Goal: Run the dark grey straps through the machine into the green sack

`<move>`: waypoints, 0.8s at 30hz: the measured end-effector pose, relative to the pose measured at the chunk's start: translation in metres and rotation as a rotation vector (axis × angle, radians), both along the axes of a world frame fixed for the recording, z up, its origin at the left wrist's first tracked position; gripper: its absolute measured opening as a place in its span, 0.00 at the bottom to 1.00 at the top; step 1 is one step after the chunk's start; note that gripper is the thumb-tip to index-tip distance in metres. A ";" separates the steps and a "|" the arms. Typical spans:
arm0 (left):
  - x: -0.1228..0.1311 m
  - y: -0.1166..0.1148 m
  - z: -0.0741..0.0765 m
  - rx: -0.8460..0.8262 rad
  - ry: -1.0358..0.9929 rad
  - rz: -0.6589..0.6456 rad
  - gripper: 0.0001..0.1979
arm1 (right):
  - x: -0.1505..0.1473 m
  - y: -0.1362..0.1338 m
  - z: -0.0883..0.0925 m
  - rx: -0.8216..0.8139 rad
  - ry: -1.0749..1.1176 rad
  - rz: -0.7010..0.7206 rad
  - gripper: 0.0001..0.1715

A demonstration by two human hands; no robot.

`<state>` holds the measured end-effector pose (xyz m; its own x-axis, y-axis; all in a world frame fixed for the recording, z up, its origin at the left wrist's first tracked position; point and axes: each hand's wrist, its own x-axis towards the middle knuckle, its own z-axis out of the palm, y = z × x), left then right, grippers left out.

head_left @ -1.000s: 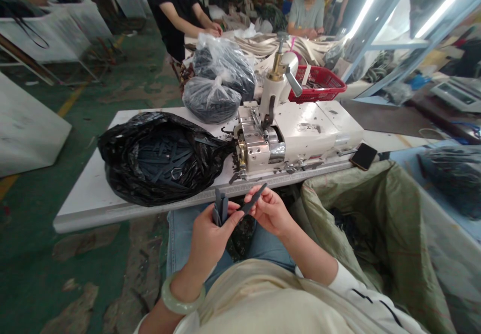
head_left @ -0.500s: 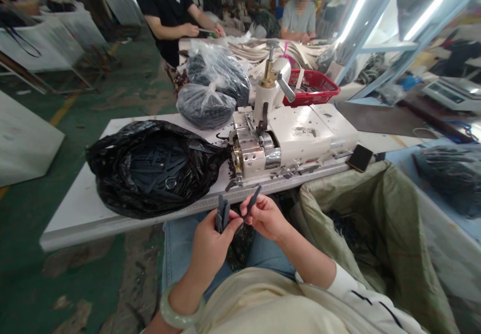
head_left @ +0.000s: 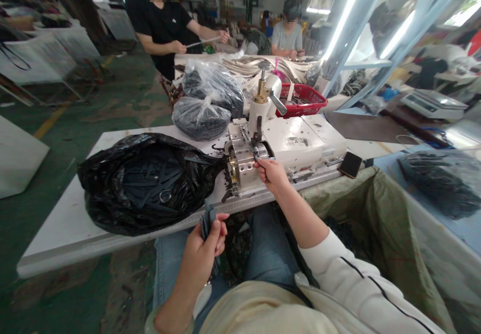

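Note:
My left hand point(head_left: 210, 241) is closed around a small bunch of dark grey strips point(head_left: 208, 218), held upright in front of the table edge. My right hand point(head_left: 272, 175) reaches forward to the metal working head of a cream-coloured machine point(head_left: 300, 141). It pinches one short dark strip point(head_left: 256, 154), whose far end lies at the machine's roller and foot. The fingers cover the near end of that strip. To the left, an open black plastic bag point(head_left: 108, 209) on the table holds many similar dark strips and a small metal ring.
Clear plastic bags point(head_left: 203, 118) of dark pieces stand behind the machine, near a red basket point(head_left: 319, 104). A phone point(head_left: 350, 164) lies at the machine's right end. An open green sack point(head_left: 391, 209) stands right of my legs. Two people work across the table.
My right hand has moved forward and up from beside my left hand, carrying one strip to the machine. My left hand has shifted slightly left and down with its bunch.

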<state>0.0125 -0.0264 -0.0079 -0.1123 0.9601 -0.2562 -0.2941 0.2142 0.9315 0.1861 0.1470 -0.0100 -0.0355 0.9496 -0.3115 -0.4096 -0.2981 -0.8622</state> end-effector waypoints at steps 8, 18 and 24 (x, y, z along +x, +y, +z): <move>-0.001 0.000 -0.004 -0.002 -0.075 -0.039 0.15 | -0.011 0.000 0.005 0.009 0.011 -0.227 0.17; -0.002 -0.002 0.009 -0.228 -0.540 -0.261 0.14 | 0.182 -0.120 -0.035 0.184 -1.546 -0.991 0.35; 0.021 -0.001 0.002 -0.294 -0.411 -0.357 0.12 | 0.095 -0.151 0.001 0.298 -0.853 -0.140 0.21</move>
